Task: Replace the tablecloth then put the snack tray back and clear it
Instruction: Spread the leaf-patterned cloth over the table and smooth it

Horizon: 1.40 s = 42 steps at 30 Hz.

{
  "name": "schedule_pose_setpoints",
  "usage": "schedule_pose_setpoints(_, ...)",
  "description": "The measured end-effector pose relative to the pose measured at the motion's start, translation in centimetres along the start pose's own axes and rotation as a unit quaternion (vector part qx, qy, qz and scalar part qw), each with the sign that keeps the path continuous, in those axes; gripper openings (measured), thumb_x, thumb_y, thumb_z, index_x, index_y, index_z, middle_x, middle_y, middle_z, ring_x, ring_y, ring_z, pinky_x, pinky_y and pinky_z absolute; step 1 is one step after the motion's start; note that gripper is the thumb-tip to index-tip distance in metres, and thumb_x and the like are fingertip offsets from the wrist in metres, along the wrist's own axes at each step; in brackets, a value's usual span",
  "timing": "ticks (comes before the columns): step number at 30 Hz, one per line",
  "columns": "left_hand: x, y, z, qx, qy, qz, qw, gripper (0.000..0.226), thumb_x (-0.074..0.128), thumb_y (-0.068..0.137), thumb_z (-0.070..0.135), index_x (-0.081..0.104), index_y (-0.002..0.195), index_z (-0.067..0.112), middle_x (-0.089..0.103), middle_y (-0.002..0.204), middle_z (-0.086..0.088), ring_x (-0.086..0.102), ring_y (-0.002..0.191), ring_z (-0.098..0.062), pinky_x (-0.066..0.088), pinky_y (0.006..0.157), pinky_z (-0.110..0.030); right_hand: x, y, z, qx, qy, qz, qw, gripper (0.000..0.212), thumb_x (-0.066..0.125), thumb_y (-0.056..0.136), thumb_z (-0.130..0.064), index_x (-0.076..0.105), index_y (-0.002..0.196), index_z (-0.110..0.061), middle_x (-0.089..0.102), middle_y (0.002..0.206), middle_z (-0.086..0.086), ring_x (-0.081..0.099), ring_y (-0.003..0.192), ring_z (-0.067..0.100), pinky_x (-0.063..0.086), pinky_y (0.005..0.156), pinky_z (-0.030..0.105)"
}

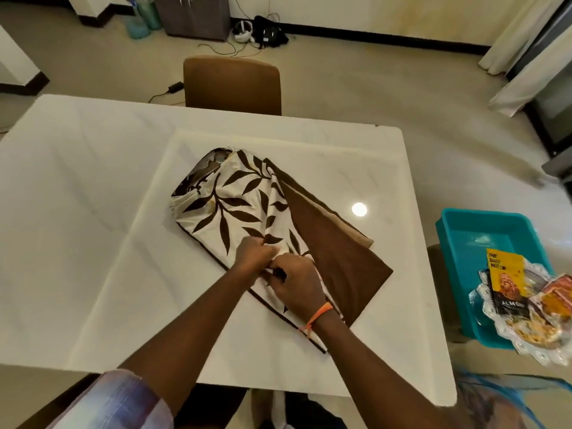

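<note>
Both hands, left hand (254, 254) and right hand (296, 281), pinch the folded leaf-print tablecloth (235, 199) at its near edge; soft, light, limp fabric, best taken by 2 corners.

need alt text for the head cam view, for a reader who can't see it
Both hands, left and right, grip the near end of a folded leaf-print tablecloth lying on a white table. To the right, off the table, a clear snack tray holding snack packets rests on a teal bin; a brown chair stands at the far side.
</note>
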State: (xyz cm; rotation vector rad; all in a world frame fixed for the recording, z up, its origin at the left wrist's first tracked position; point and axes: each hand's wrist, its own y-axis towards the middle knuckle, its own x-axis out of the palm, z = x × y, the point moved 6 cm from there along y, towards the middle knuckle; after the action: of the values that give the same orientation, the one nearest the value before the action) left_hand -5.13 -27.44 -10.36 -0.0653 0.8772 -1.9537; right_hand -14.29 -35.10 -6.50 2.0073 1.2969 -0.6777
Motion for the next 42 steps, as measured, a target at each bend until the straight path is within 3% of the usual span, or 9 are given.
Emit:
schedule_pose_setpoints(5,-11.4,-0.8,-7.4,-0.048,0.063,0.139,0.987,0.033,0.065,0.090,0.021,0.067,0.115,-0.001,0.068,0.111,-0.020,0.063,0.099,-0.031,0.050,0.082,-0.035,0.9,0.2,2.5,0.085,-0.029,0.035,0.995,0.028,0.055,0.088,-0.039,0.067,0.088,-0.014,0.067,0.087,0.005,0.061,0.082,0.021,0.049,0.074,0.036)
schedule_pose_setpoints(8,-18.9,-2.7,-12.3,-0.100,0.130,0.220,0.961,0.029,0.065,0.088,0.023,0.071,0.101,-0.002,0.069,0.105,-0.023,0.064,0.100,-0.037,0.049,0.082,-0.037,4.3,-0.8,6.6,0.137,-0.205,-0.150,0.957,0.054,0.054,0.089,-0.046,0.049,0.136,-0.019,0.046,0.142,0.016,0.042,0.132,0.036,0.035,0.106,0.054)
schedule_pose_setpoints(10,-22.3,-4.7,-15.7,-0.152,0.144,0.252,0.945,0.024,0.063,0.087,0.016,0.070,0.093,-0.006,0.068,0.102,-0.026,0.063,0.097,-0.040,0.047,0.078,-0.037,5.7,-2.4,8.2,0.152,-0.258,-0.246,0.922,0.066,0.046,0.092,-0.055,0.026,0.150,-0.028,0.018,0.159,0.010,0.018,0.146,0.032,0.019,0.110,0.063)
schedule_pose_setpoints(16,-24.5,-9.8,-22.8,-0.241,0.139,0.305,0.911,0.015,0.057,0.086,0.013,0.052,0.079,0.000,0.061,0.098,-0.023,0.055,0.083,-0.036,0.042,0.073,-0.037,6.6,-4.3,5.9,0.211,-0.274,-0.241,0.907,0.070,0.047,0.090,-0.058,0.025,0.148,-0.025,0.023,0.154,0.012,0.030,0.138,0.037,0.047,0.095,0.054)
schedule_pose_setpoints(20,-24.4,-9.3,-22.4,-0.255,0.302,0.325,0.859,0.043,0.066,0.079,0.018,0.051,0.115,0.000,0.053,0.123,-0.021,0.054,0.104,-0.039,0.048,0.089,-0.050,6.4,-4.2,4.7,0.237,-0.292,-0.218,0.901,0.062,0.054,0.086,-0.058,0.038,0.134,-0.022,0.039,0.139,0.012,0.043,0.124,0.037,0.050,0.086,0.048)
schedule_pose_setpoints(22,-23.5,-7.9,-19.6,-0.165,0.417,0.342,0.826,0.057,0.068,0.077,0.014,0.042,0.126,0.001,0.045,0.130,-0.022,0.049,0.114,-0.043,0.049,0.087,-0.054,6.2,-2.8,4.6,0.223,-0.312,-0.209,0.900,0.055,0.053,0.086,-0.057,0.048,0.126,-0.020,0.047,0.132,0.011,0.049,0.119,0.035,0.045,0.091,0.052)
schedule_pose_setpoints(25,-18.6,-4.3,-16.0,0.011,0.410,0.233,0.882,0.064,0.061,0.089,0.027,0.033,0.144,0.010,0.034,0.150,-0.022,0.033,0.137,-0.042,0.040,0.105,-0.058,6.6,-0.1,4.9,0.136,-0.319,-0.181,0.920,0.053,0.045,0.091,-0.056,0.052,0.126,-0.018,0.046,0.139,0.013,0.042,0.129,0.034,0.036,0.104,0.057)
schedule_pose_setpoints(30,-12.6,1.0,-16.4,-0.069,0.396,0.068,0.913,0.099,0.032,0.076,0.089,-0.022,0.147,0.046,-0.035,0.155,-0.014,-0.026,0.142,-0.048,0.001,0.103,-0.078,9.4,0.7,8.9,0.125,-0.270,-0.280,0.913,0.081,0.022,0.086,-0.078,-0.007,0.151,-0.040,-0.015,0.161,-0.002,-0.014,0.148,0.030,-0.003,0.107,0.073)
schedule_pose_setpoints(42,-11.4,8.5,-9.5,0.005,0.458,0.052,0.888,0.101,0.032,0.071,0.092,-0.021,0.146,0.050,-0.029,0.159,-0.009,-0.021,0.145,-0.044,0.005,0.104,-0.080,4.1,-3.1,15.0,0.354,-0.281,-0.140,0.881,0.085,0.005,0.081,-0.084,-0.012,0.150,-0.039,-0.014,0.162,0.005,-0.010,0.149,0.031,0.005,0.110,0.071)
